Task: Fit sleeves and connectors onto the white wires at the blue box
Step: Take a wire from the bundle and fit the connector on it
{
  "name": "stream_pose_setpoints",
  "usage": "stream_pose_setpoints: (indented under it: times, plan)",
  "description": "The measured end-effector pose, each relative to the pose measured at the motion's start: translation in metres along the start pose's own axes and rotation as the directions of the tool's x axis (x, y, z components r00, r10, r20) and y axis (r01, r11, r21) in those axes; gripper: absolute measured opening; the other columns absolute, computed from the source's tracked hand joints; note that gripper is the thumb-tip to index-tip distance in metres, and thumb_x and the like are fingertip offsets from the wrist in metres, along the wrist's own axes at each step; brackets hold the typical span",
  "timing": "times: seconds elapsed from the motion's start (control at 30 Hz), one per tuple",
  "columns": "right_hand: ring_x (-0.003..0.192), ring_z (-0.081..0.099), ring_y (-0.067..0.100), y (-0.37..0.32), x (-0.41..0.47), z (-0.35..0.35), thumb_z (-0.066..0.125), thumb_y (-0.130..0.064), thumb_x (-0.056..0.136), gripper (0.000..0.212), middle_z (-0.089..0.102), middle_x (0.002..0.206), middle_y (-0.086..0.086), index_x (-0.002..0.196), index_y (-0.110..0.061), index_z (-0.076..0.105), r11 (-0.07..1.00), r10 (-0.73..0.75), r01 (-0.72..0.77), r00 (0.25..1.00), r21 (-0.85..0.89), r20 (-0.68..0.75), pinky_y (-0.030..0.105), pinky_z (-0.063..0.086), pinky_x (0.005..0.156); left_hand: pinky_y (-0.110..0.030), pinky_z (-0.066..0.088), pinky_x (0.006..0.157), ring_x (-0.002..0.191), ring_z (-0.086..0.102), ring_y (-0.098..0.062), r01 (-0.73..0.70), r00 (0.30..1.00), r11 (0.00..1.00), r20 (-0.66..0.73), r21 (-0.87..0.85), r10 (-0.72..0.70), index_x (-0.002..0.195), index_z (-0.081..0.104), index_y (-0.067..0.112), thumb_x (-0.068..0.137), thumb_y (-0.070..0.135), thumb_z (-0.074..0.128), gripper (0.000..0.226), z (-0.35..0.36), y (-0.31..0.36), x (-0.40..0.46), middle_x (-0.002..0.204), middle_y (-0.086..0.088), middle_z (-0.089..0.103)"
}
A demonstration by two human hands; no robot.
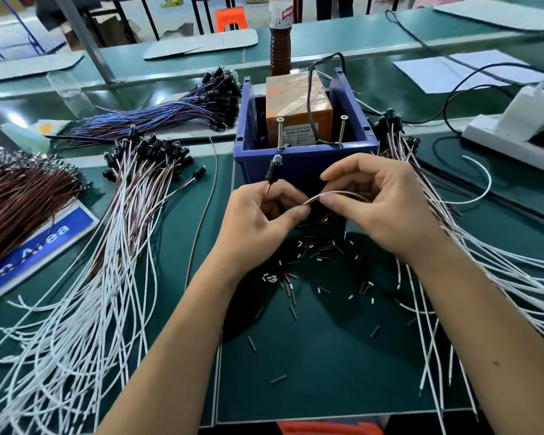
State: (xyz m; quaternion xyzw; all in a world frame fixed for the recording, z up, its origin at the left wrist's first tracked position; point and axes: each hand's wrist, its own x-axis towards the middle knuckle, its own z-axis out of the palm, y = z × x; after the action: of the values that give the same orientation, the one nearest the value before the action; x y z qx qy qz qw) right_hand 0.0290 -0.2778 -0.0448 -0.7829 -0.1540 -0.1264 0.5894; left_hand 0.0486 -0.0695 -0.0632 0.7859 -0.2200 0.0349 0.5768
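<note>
The blue box [305,164] stands at the centre of the green mat, with an orange unit [299,114] and two upright screws inside. In front of it, my left hand [258,224] grips a wire topped by a black connector [272,171] that sticks up above my fingers. My right hand [380,208] pinches the same white-and-brown wire [333,194], which arcs between the two hands. Several small sleeves [314,249], dark and white, lie scattered on the mat below my hands.
A fan of white wires with black connectors [132,215] lies at the left, another bundle [446,221] at the right. Blue wires [176,111] lie behind left, brown wires [19,196] at far left. A power strip [512,136] and a bottle [281,36] stand further back.
</note>
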Motion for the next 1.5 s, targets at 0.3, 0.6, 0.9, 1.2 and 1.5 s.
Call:
stream_pose_setpoints:
  times: [0.3, 0.6, 0.9, 1.2, 1.5]
  plan:
    - [0.085, 0.077, 0.011, -0.001, 0.0, 0.003, 0.087, -0.006, 0.083, 0.027, 0.079, 0.09, -0.001, 0.102, -0.019, 0.074, 1.0, 0.003, -0.004, 0.999, 0.005, 0.032, 0.021, 0.059, 0.08, -0.039, 0.054, 0.064, 0.068, 0.071, -0.027, -0.003, 1.0, 1.0, -0.002, 0.004, 0.003, 0.084, 0.075, 0.017, 0.085, 0.02, 0.079, 0.005, 0.002, 0.001, -0.001, 0.074, -0.003, 0.075]
    - [0.078, 0.075, 0.014, 0.001, -0.001, 0.003, 0.085, 0.001, 0.083, 0.025, 0.077, 0.084, 0.004, 0.099, -0.011, 0.07, 0.999, -0.028, 0.025, 0.995, 0.031, 0.095, 0.02, 0.058, 0.075, -0.021, 0.047, 0.061, 0.063, 0.062, -0.01, 0.041, 0.997, 0.998, 0.062, -0.041, -0.039, 0.079, 0.073, 0.011, 0.086, 0.006, 0.078, 0.01, -0.005, 0.006, -0.001, 0.068, 0.0, 0.072]
    - [0.066, 0.064, 0.015, 0.004, 0.001, -0.012, 0.085, -0.001, 0.084, 0.028, 0.073, 0.08, 0.004, 0.091, -0.023, 0.069, 0.987, 0.018, -0.005, 0.997, 0.16, -0.08, 0.027, 0.052, 0.061, -0.016, 0.044, 0.057, 0.058, 0.06, -0.006, 0.05, 0.999, 0.992, -0.016, -0.119, -0.052, 0.078, 0.074, 0.014, 0.086, 0.0, 0.078, 0.016, -0.03, 0.005, -0.003, 0.066, 0.001, 0.072]
    - [0.053, 0.057, 0.002, 0.008, 0.002, -0.025, 0.081, -0.02, 0.092, 0.003, 0.073, 0.073, 0.002, 0.091, -0.019, 0.077, 0.977, -0.028, 0.034, 0.999, 0.21, -0.031, 0.013, 0.041, 0.05, -0.014, 0.031, 0.043, 0.042, 0.041, -0.006, 0.147, 0.989, 0.932, 0.051, -0.332, -0.138, 0.076, 0.08, 0.014, 0.082, 0.01, 0.078, 0.007, -0.039, 0.004, -0.004, 0.064, -0.008, 0.07]
    - [0.052, 0.042, 0.018, 0.007, 0.002, -0.018, 0.066, -0.04, 0.101, 0.028, 0.069, 0.077, 0.012, 0.102, -0.016, 0.081, 0.9, -0.019, 0.014, 1.0, 0.436, 0.008, 0.029, 0.025, 0.048, -0.015, 0.028, 0.044, 0.045, 0.039, -0.004, 0.329, 0.881, 0.841, 0.46, -0.429, -0.11, 0.093, 0.077, 0.018, 0.078, 0.027, 0.082, 0.018, -0.014, 0.013, -0.009, 0.075, -0.007, 0.073]
